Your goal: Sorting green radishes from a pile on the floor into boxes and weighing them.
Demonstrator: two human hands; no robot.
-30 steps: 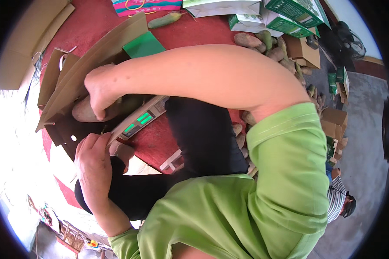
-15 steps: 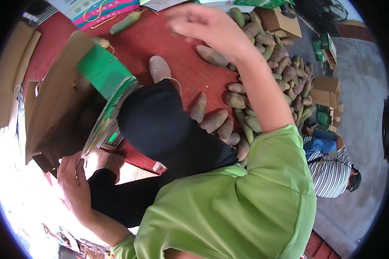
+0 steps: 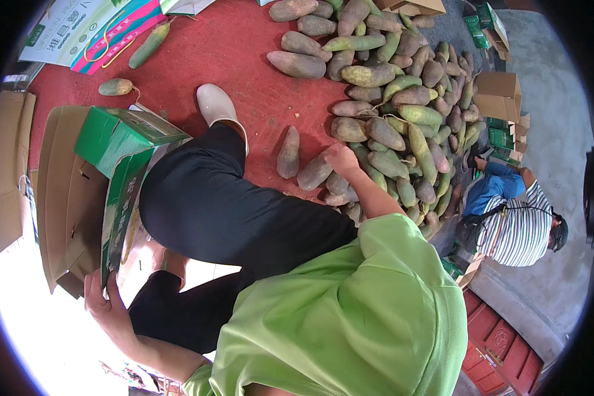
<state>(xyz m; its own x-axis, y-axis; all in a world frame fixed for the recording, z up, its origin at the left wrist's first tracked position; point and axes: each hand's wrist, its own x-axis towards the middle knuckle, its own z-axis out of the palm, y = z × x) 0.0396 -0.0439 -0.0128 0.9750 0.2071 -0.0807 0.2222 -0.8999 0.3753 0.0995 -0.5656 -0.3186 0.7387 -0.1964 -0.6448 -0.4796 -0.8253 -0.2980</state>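
My left hand (image 3: 105,310) grips the near lower edge of an open green and brown cardboard box (image 3: 92,191) that lies tipped on its side on the red mat (image 3: 244,53). My right hand (image 3: 343,160) reaches out over a big heap of long green and brown gourds (image 3: 402,112), its fingers closing on one gourd at the near edge of the heap; what lies under the palm is hidden. My black trouser leg (image 3: 224,211) and white shoe (image 3: 216,105) lie between the two hands.
A single gourd (image 3: 288,153) lies apart from the heap, beside my leg. Two more gourds (image 3: 148,45) rest near a printed flat carton (image 3: 79,30) at the far left. Another person in a striped shirt (image 3: 518,228) crouches at the right among cardboard boxes (image 3: 498,96).
My right hand left the box, swung up and right, and came down onto the gourd heap. My left hand stayed on the box edge. The view turned toward the heap.
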